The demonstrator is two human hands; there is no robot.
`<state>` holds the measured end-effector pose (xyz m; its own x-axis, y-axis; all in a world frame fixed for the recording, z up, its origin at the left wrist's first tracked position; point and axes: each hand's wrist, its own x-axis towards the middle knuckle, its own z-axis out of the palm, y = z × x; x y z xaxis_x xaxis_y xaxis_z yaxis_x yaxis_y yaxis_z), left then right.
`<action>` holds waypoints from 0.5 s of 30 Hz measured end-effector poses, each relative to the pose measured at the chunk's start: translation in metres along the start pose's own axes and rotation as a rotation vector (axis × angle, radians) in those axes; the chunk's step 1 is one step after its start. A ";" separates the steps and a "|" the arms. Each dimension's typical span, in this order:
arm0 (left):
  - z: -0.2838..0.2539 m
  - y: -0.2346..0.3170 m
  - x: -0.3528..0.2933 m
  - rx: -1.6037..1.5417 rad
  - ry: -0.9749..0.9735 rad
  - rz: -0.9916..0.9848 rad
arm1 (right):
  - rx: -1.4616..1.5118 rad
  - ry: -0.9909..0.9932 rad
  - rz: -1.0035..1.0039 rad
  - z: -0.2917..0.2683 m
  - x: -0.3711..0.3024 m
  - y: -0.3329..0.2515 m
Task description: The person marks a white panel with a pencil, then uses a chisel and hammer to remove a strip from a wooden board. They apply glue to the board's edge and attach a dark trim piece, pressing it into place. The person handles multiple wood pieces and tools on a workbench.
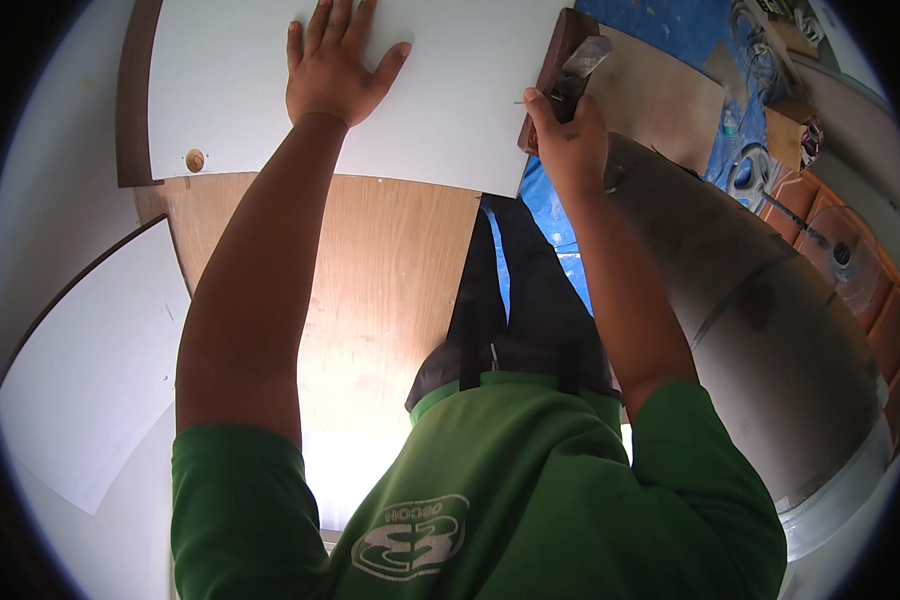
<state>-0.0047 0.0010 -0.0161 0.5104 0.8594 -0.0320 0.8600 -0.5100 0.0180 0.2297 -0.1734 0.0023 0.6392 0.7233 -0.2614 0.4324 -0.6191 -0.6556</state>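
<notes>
A white panel [450, 100] with a dark brown left edge spreads out in front of me. My left hand [336, 70] lies on it with the fingers spread, and nothing is under the palm that I can see. At the panel's right edge my right hand [573, 135] grips a dark reddish-brown wooden hand plane [548, 75]. A metal blade stands up at a slant from the plane's body. My thumb rests on its near end. The grip of the other fingers is partly hidden. A small round wooden knob or hole [195, 160] shows near the panel's lower left corner.
Light wood-grain board [380, 260] stands below the panel. Another white panel [100, 350] leans at the left. To the right are a large grey-brown padded piece [770, 330], a brown sheet [660, 95] on blue tarp [660, 30], a fan [840, 255] and a cardboard box [785, 135].
</notes>
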 end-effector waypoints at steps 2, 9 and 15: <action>-0.008 0.005 0.001 0.007 -0.204 -0.049 | 0.014 -0.029 0.006 -0.001 -0.025 0.005; -0.024 0.011 0.002 -0.001 -0.214 -0.056 | 0.237 -0.385 0.252 -0.021 -0.142 0.027; -0.023 0.010 0.002 -0.030 -0.223 -0.068 | 0.209 -0.374 0.134 -0.053 -0.184 0.028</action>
<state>0.0044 -0.0017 0.0066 0.4417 0.8605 -0.2538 0.8935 -0.4475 0.0378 0.1586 -0.3401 0.0696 0.3899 0.7258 -0.5667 0.1993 -0.6673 -0.7176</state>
